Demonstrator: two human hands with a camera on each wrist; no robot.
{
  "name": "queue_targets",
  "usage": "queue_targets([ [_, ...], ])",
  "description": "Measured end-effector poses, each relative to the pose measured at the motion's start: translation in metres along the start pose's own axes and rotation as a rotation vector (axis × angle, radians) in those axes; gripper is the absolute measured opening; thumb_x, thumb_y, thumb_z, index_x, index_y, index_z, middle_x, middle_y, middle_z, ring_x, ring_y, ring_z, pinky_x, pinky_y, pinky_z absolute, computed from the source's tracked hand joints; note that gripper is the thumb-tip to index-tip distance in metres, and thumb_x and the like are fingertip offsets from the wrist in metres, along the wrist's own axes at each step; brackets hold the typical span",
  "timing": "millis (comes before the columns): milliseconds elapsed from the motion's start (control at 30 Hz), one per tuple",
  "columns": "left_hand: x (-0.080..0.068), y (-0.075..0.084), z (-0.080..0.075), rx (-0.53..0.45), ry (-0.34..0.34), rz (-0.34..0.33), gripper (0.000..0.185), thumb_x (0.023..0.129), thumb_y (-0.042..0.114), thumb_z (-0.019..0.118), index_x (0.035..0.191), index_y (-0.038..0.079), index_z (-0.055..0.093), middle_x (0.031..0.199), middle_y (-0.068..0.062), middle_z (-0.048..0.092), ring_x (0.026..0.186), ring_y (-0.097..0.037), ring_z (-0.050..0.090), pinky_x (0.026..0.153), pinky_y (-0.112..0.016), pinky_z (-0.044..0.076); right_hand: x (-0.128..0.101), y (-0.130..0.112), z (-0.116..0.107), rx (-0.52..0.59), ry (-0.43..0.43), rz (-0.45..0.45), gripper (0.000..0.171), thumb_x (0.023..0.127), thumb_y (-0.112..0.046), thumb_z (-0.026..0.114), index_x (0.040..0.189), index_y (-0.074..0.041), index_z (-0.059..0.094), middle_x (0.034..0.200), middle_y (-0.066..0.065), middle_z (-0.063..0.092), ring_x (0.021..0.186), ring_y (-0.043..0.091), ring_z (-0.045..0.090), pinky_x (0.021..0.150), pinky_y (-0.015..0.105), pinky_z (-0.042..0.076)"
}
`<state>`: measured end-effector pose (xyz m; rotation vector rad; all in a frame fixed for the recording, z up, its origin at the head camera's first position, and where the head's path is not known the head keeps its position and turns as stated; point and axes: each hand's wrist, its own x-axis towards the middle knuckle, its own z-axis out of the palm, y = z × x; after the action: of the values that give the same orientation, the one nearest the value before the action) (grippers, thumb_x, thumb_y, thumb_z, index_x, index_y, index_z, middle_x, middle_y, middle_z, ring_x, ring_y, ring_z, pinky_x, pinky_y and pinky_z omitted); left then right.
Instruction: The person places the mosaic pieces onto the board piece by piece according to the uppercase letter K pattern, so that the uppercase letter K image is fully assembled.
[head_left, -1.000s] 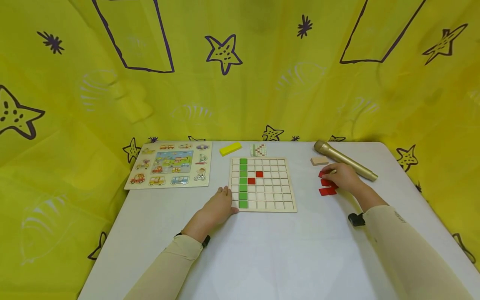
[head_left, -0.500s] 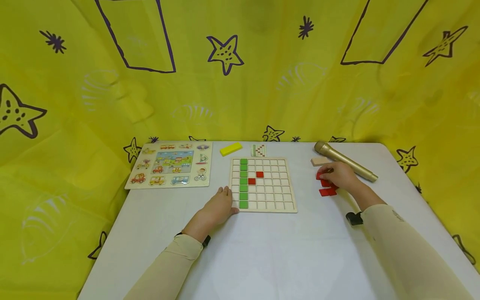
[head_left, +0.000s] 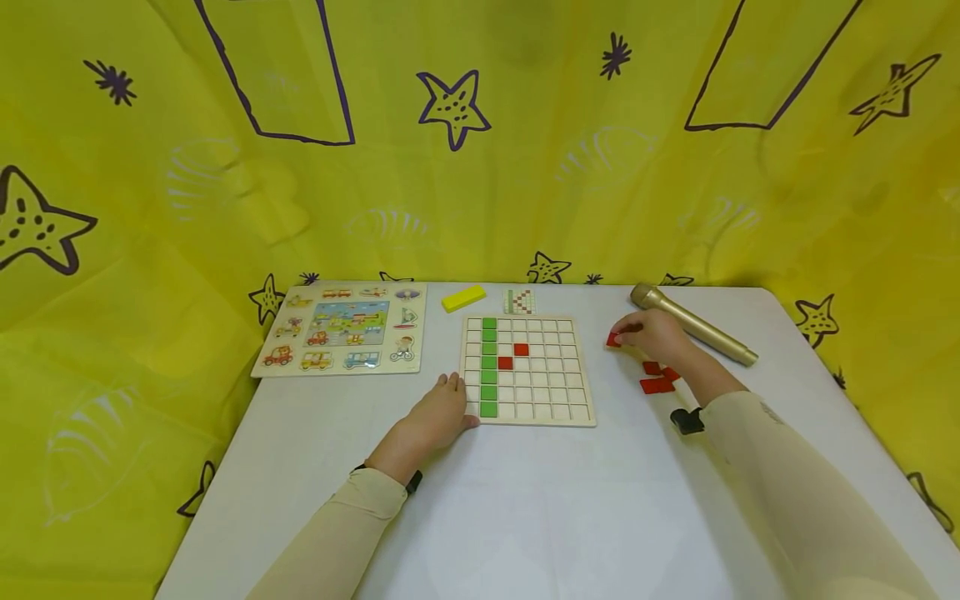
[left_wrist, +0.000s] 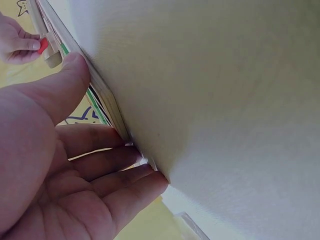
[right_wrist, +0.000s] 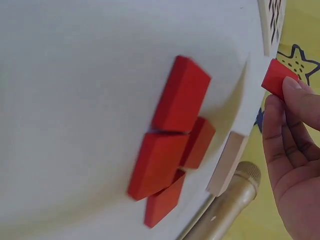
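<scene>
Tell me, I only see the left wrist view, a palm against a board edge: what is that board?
Observer: A square wooden grid board with one full column of green tiles and two red tiles beside it.
Visitor: And that far hand?
Observer: The right hand pinches a small red square tile off to the board's right.
Visitor: Any more red ones?
Observer: Four loose red tiles lie in a cluster on the white table, near a gold microphone.

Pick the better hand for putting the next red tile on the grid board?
Right. The right hand already pinches a red tile near the board; the left hand rests on its corner.
</scene>
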<state>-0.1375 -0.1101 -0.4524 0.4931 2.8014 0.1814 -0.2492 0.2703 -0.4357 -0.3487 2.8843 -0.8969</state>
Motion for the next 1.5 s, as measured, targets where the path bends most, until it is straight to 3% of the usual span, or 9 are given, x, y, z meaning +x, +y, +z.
queue_targets([
  [200, 0.001, 0.0, 0.001, 0.002, 0.003, -0.002, 0.078, 0.1, 0.041, 0.061, 0.148, -0.015, 0.035, 0.155, -0.029, 0.035, 0.145, -0.042, 0.032, 0.117, -0.041, 0.033, 0.012, -0.011, 0.003, 0.031, -0.006, -0.045, 0.016, 0.094, -0.011, 0.072, 0.106, -0.001, 0.076, 0.099, 0.012, 0.075, 0.093, 0.029, 0.063, 0.078, 0.036, 0.051],
  [600, 0.001, 0.0, 0.001, 0.022, 0.013, 0.006, 0.078, 0.099, 0.041, 0.061, 0.147, -0.015, 0.037, 0.154, -0.03, 0.037, 0.144, -0.042, 0.033, 0.117, -0.041, 0.033, 0.032, -0.031, 0.015, 0.065, -0.038, -0.042, 0.012, 0.095, -0.012, 0.072, 0.103, -0.007, 0.079, 0.098, 0.007, 0.075, 0.094, 0.025, 0.063, 0.077, 0.035, 0.052],
  [900, 0.001, 0.0, 0.001, 0.02, 0.017, 0.007, 0.078, 0.099, 0.041, 0.062, 0.146, -0.016, 0.037, 0.153, -0.03, 0.037, 0.144, -0.042, 0.034, 0.117, -0.041, 0.033, 0.043, -0.045, 0.028, 0.083, -0.061, -0.067, 0.015, 0.094, -0.009, 0.071, 0.107, -0.003, 0.078, 0.11, 0.015, 0.073, 0.106, 0.032, 0.063, 0.087, 0.043, 0.053],
  [1500, 0.0, 0.0, 0.002, 0.003, 0.02, -0.006, 0.078, 0.099, 0.04, 0.062, 0.147, -0.015, 0.036, 0.154, -0.03, 0.036, 0.144, -0.042, 0.033, 0.116, -0.041, 0.034, 0.06, -0.069, 0.05, 0.103, -0.114, -0.044, 0.016, 0.095, -0.01, 0.071, 0.108, -0.005, 0.078, 0.116, 0.015, 0.071, 0.114, 0.032, 0.06, 0.097, 0.047, 0.049],
])
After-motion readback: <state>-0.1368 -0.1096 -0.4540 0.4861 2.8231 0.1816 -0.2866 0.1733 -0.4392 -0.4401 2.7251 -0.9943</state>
